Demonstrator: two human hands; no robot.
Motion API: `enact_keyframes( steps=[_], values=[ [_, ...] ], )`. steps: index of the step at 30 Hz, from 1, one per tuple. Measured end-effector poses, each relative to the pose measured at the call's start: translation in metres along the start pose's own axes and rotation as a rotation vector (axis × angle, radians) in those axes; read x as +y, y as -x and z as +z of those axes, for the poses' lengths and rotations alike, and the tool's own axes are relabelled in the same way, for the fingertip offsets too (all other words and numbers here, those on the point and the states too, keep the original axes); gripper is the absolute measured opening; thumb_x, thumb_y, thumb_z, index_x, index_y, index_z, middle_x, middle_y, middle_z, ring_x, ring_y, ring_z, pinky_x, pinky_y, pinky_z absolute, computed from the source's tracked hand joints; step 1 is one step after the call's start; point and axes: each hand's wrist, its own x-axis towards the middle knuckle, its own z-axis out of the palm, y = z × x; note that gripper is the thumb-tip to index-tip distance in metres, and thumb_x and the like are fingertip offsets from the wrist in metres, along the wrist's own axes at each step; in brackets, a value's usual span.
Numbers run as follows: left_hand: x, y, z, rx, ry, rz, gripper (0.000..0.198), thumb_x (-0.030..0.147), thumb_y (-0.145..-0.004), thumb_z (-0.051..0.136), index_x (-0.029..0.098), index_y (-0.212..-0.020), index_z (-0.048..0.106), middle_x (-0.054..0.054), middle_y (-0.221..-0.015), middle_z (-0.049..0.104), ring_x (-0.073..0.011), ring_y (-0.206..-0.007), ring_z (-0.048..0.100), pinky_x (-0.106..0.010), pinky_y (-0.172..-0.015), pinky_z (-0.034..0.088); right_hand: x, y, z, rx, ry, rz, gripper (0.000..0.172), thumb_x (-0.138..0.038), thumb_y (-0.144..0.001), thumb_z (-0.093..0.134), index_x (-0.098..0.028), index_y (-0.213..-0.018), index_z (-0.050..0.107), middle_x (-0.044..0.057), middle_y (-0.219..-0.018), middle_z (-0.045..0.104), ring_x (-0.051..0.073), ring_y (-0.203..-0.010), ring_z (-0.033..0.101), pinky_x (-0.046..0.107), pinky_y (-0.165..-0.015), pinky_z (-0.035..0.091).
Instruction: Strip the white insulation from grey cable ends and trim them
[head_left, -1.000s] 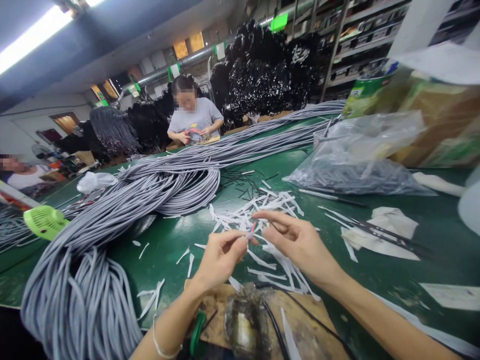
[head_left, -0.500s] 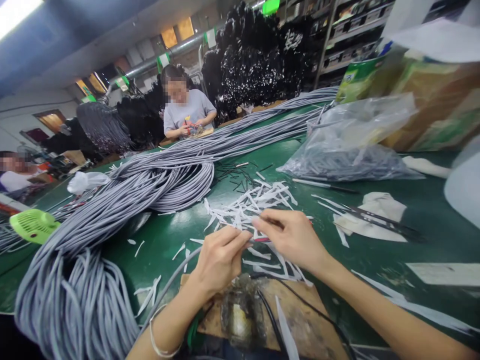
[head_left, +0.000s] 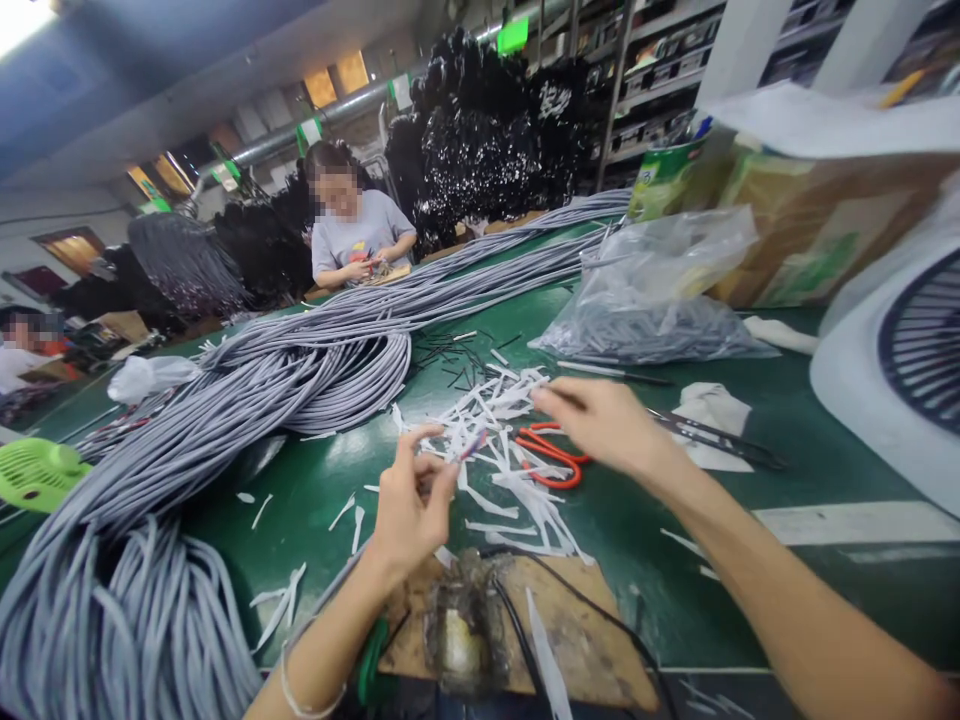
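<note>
My left hand (head_left: 416,500) is closed on the end of a grey cable (head_left: 337,582), which runs back along my forearm. Coloured wire ends (head_left: 472,446) stick out past its fingertips, pointing up and right. My right hand (head_left: 600,425) is apart from the cable, over the right side of a pile of white strips (head_left: 487,405). Its thumb and fingers are pinched together; anything between them is too small to make out. Red-handled scissors (head_left: 559,470) lie beside that hand, partly among the strips.
A wooden board (head_left: 585,620) with a metal block (head_left: 459,640) lies in front of me. Bundled grey cables (head_left: 217,430) fill the left. A clear bag (head_left: 637,320), tweezers (head_left: 720,438) and a white fan (head_left: 885,370) are at the right. A co-worker (head_left: 360,225) sits opposite.
My hands have moved apart: the right has gone up and right, off the cable end. Coloured wires now show at the left fingertips, and the red-handled scissors are uncovered. The view has turned slightly right.
</note>
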Motion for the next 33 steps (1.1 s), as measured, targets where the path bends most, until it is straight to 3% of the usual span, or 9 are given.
enact_keyframes(
  steps=[4,7,11,14,17,21,25,30,33],
  values=[
    [-0.008,-0.006,-0.003,0.001,0.166,-0.197,0.02,0.031,-0.088,0.042,0.017,-0.101,0.047,0.008,-0.052,0.032,-0.007,-0.045,0.029,-0.019,-0.044,0.021,-0.007,0.012,0.009,-0.415,0.333,-0.166,0.036,-0.022,-0.084,0.04,-0.018,-0.051,0.052,0.003,-0.052,0.056,0.013,-0.05,0.048,0.024,-0.049,0.027],
    [-0.011,-0.01,-0.004,-0.046,0.269,-0.251,0.03,0.039,-0.087,0.043,0.014,-0.102,0.052,0.007,-0.055,0.031,-0.0076,-0.049,0.028,-0.02,-0.045,0.021,-0.009,0.014,0.013,-0.533,0.462,-0.201,0.028,-0.018,-0.085,0.041,-0.017,-0.066,0.062,0.007,-0.074,0.064,0.016,-0.07,0.059,0.024,-0.058,0.034],
    [-0.01,-0.012,-0.006,-0.112,0.427,-0.271,0.034,0.044,-0.082,0.05,0.015,-0.101,0.053,0.004,-0.06,0.037,-0.0079,-0.053,0.032,-0.019,-0.046,0.023,-0.002,0.005,0.005,-0.477,0.706,0.099,0.024,-0.009,-0.076,0.047,-0.01,-0.096,0.061,0.017,-0.096,0.063,0.026,-0.087,0.061,0.026,-0.059,0.036],
    [-0.012,-0.009,-0.007,-0.104,0.488,-0.206,0.024,0.04,-0.083,0.05,0.017,-0.088,0.054,0.003,-0.063,0.041,-0.0075,-0.054,0.033,-0.019,-0.047,0.025,-0.001,0.0,0.002,-0.488,0.736,0.148,0.026,-0.009,-0.07,0.052,-0.008,-0.095,0.061,0.018,-0.092,0.064,0.028,-0.084,0.062,0.027,-0.057,0.037],
    [-0.017,-0.006,-0.007,-0.042,0.513,-0.116,0.02,0.035,-0.084,0.049,0.017,-0.076,0.052,0.002,-0.063,0.042,-0.0072,-0.053,0.033,-0.019,-0.047,0.025,-0.004,0.001,-0.001,-0.449,0.762,0.142,0.021,-0.012,-0.074,0.048,-0.01,-0.089,0.063,0.017,-0.089,0.064,0.029,-0.085,0.062,0.029,-0.059,0.039],
    [-0.02,-0.005,-0.006,0.024,0.553,0.0,0.017,0.029,-0.086,0.047,0.018,-0.073,0.05,0.003,-0.061,0.039,-0.0077,-0.054,0.032,-0.019,-0.047,0.024,-0.002,0.004,-0.002,-0.256,0.696,0.038,0.029,-0.007,-0.076,0.039,-0.011,-0.096,0.06,0.015,-0.095,0.063,0.027,-0.086,0.061,0.031,-0.066,0.041],
    [-0.019,-0.007,-0.005,0.083,0.575,0.135,0.022,0.021,-0.086,0.046,0.017,-0.065,0.044,0.003,-0.059,0.036,-0.0083,-0.057,0.033,-0.02,-0.051,0.026,0.001,0.003,0.012,-0.081,0.304,-0.203,0.027,-0.016,-0.073,0.046,-0.014,-0.097,0.059,0.01,-0.094,0.064,0.021,-0.08,0.061,0.027,-0.065,0.043],
    [-0.018,-0.008,-0.006,0.127,0.502,0.187,0.024,0.015,-0.085,0.043,0.017,-0.061,0.041,0.003,-0.059,0.035,-0.0089,-0.058,0.035,-0.021,-0.054,0.027,-0.012,0.012,0.029,-0.098,-0.052,-0.358,0.004,-0.021,-0.066,0.048,-0.019,-0.065,0.05,0.0,-0.062,0.055,0.012,-0.054,0.047,0.023,-0.053,0.037],
    [-0.017,-0.008,-0.007,0.145,0.412,0.217,0.024,0.011,-0.084,0.04,0.017,-0.06,0.04,0.003,-0.059,0.036,-0.0088,-0.058,0.036,-0.022,-0.055,0.028,-0.02,0.017,0.032,-0.149,-0.121,-0.369,0.022,-0.03,-0.067,0.054,-0.019,-0.055,0.039,-0.003,-0.055,0.044,0.01,-0.05,0.038,0.022,-0.049,0.032]
  ],
)
